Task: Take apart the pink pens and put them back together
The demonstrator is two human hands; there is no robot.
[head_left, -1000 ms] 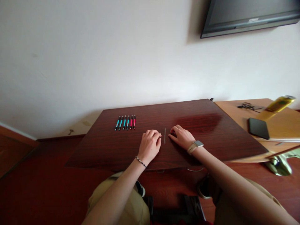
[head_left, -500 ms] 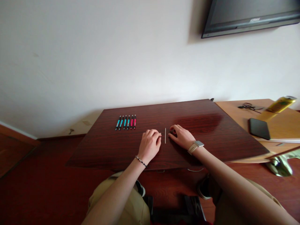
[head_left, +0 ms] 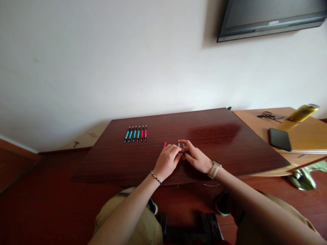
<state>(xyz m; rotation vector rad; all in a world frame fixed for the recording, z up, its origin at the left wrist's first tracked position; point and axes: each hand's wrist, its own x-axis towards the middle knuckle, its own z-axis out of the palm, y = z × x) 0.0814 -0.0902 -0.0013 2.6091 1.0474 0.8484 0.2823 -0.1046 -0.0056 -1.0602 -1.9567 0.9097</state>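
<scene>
My left hand [head_left: 168, 159] is closed, fingers curled and their tips meeting those of my right hand above the dark wooden table [head_left: 209, 122]. Whatever its fingers pinch is hidden. Just beyond its knuckles a pink pen barrel [head_left: 165, 144] shows in part. A thin white pen refill [head_left: 178, 144] stretches between the hands, its near end covered by fingers. My right hand [head_left: 198, 157] has its index finger extended over the refill's far end. Its other fingers are closed around a small dark pen part with a silvery tip [head_left: 183, 145], mostly covered.
Several pens [head_left: 136, 134], blue and pink with black ends, lie in a row at the table's left. On the lighter cabinet [head_left: 306, 136] to the right are a black phone [head_left: 280, 139], a dark cable [head_left: 269, 116] and a yellow can [head_left: 302, 113]. A television [head_left: 273, 20] hangs above.
My hands have come together from either side of the refill, and their fingertips now meet. The pink barrel has come into view beyond my left hand. My right index finger has stretched out.
</scene>
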